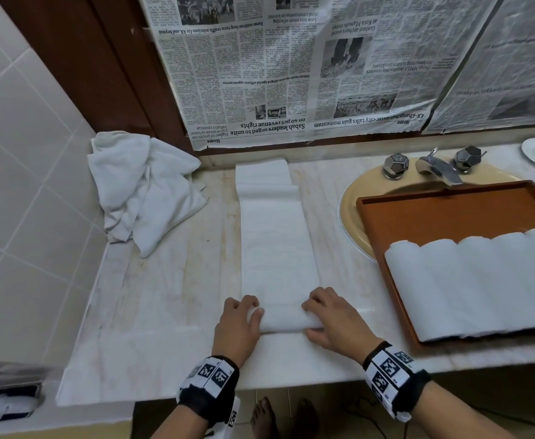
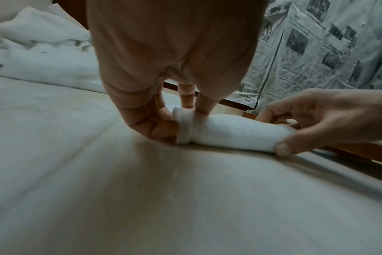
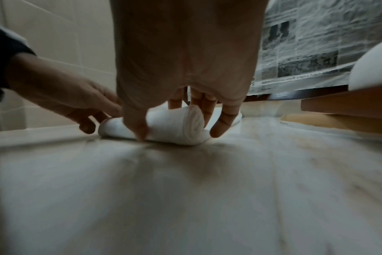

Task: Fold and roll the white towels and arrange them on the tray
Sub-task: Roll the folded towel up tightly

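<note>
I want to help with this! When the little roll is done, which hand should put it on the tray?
Probably the right hand: the brown wooden tray with rolled white towels sits on its side. The left hand is farther away.

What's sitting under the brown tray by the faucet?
The brown tray lies across the yellowish sink basin, whose rim shows at its left and far edges. Its near edge rests on the counter. The bowl underneath is covered.

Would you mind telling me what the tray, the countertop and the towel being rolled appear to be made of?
The tray looks like wood or wood laminate, reddish-brown and matte, with a raised rim. The countertop seems polished marble or similar stone, pale with faint veins and soft reflections. The towel appears to be white cotton terry, its looped pile visible at the rolled end.
</note>
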